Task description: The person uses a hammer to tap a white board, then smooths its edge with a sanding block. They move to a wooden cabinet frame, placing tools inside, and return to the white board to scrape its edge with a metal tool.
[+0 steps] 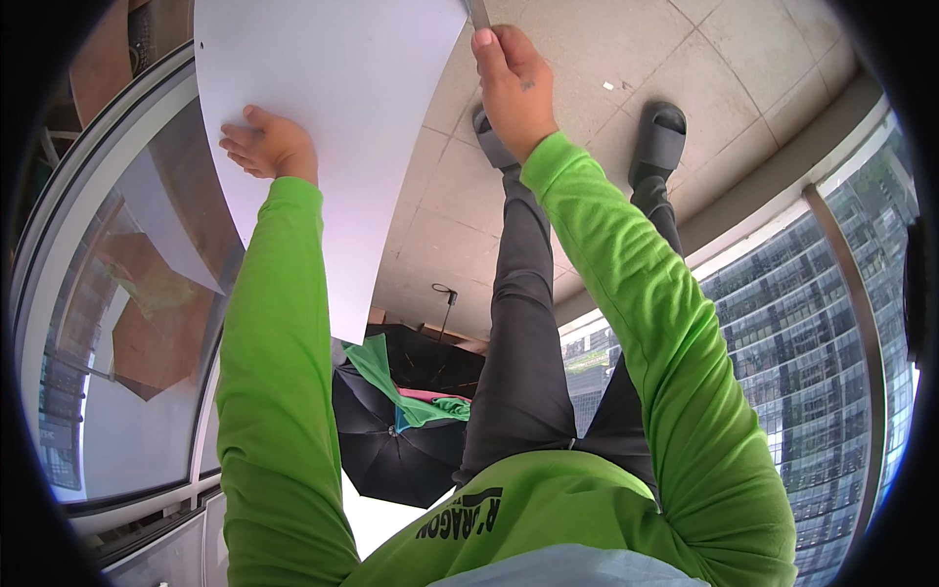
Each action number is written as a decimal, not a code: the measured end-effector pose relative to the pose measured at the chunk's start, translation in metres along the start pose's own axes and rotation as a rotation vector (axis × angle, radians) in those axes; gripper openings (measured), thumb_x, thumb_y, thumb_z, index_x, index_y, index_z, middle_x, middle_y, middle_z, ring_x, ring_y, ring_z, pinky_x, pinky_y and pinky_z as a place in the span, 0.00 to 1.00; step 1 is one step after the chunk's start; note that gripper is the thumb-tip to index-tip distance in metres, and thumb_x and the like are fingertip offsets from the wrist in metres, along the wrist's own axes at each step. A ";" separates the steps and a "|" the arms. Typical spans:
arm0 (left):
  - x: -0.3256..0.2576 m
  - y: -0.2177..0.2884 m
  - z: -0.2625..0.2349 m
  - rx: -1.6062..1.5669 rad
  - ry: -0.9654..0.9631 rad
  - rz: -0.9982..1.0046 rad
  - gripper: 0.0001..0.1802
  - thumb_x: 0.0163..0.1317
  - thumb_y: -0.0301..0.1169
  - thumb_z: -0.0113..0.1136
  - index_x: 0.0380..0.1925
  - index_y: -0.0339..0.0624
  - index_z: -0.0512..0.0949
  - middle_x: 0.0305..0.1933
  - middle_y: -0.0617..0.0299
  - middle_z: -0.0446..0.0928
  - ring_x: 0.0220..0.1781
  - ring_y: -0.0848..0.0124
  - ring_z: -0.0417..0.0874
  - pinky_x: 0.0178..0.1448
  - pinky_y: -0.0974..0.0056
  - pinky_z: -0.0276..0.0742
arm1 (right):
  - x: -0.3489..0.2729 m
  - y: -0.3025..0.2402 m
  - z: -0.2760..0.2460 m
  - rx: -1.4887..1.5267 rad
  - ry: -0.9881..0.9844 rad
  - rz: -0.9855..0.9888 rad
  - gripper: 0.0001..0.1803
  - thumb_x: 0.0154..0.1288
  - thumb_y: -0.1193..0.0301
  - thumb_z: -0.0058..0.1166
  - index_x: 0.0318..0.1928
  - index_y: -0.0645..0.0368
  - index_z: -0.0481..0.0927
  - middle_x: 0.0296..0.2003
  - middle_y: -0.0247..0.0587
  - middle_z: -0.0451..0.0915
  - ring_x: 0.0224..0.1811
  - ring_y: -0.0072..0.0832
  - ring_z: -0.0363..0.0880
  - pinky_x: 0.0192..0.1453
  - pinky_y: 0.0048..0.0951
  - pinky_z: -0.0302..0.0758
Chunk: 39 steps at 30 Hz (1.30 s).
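A large smooth white sheet point(333, 127) stretches from the upper edge down the left middle, its lower end near the umbrellas. Over its left part lies my left hand point(271, 144), fingers stretched out and apart, holding nothing; whether the palm presses on the sheet is hard to tell. My right hand point(515, 86) is closed beside the sheet's right edge, thumb on top. From it a thin grey flat strip point(477, 13) sticks out toward the upper edge, touching or close to the sheet. The rest of the strip is hidden in my fist.
Along the left runs a sliding glass window point(127, 323) with a pale frame. Open black umbrellas point(401, 460) with a green cloth point(377, 372) lie below the sheet. Beige floor tiles point(577, 59) lie under my dark sandals point(660, 137). A railing point(851, 293) curves along the right.
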<state>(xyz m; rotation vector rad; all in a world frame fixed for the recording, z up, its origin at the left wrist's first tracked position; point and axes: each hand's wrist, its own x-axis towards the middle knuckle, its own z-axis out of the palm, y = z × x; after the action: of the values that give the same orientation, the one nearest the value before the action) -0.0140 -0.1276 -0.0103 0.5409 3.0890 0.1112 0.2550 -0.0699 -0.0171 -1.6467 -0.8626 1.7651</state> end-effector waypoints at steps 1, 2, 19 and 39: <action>0.001 0.000 -0.001 -0.001 0.003 -0.002 0.41 0.76 0.56 0.33 0.77 0.37 0.55 0.82 0.43 0.50 0.84 0.48 0.49 0.84 0.46 0.46 | -0.006 0.007 -0.001 0.024 -0.008 0.032 0.20 0.76 0.56 0.52 0.40 0.62 0.80 0.25 0.30 0.74 0.28 0.20 0.69 0.35 0.28 0.70; 0.000 0.000 0.000 -0.003 0.003 -0.003 0.41 0.76 0.57 0.33 0.77 0.37 0.55 0.82 0.43 0.50 0.84 0.48 0.49 0.84 0.46 0.46 | -0.013 0.014 -0.003 0.046 -0.013 0.064 0.20 0.76 0.56 0.52 0.40 0.62 0.80 0.25 0.29 0.73 0.28 0.20 0.69 0.35 0.28 0.69; 0.000 -0.001 -0.001 -0.011 -0.012 -0.007 0.41 0.76 0.57 0.32 0.78 0.37 0.54 0.83 0.43 0.49 0.84 0.49 0.48 0.84 0.46 0.44 | -0.033 0.010 -0.010 0.184 -0.068 0.278 0.18 0.78 0.56 0.49 0.38 0.59 0.77 0.24 0.29 0.70 0.27 0.18 0.68 0.32 0.25 0.68; 0.001 0.000 -0.002 0.023 -0.022 -0.021 0.42 0.76 0.57 0.32 0.78 0.38 0.52 0.83 0.44 0.49 0.84 0.49 0.48 0.84 0.47 0.46 | -0.014 -0.011 0.004 0.195 -0.086 0.188 0.21 0.80 0.54 0.42 0.41 0.60 0.75 0.25 0.33 0.72 0.26 0.22 0.70 0.32 0.26 0.69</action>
<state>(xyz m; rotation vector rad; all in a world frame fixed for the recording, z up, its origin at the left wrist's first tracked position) -0.0153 -0.1273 -0.0087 0.5064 3.0775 0.0685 0.2519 -0.0738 0.0004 -1.5760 -0.5657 1.9915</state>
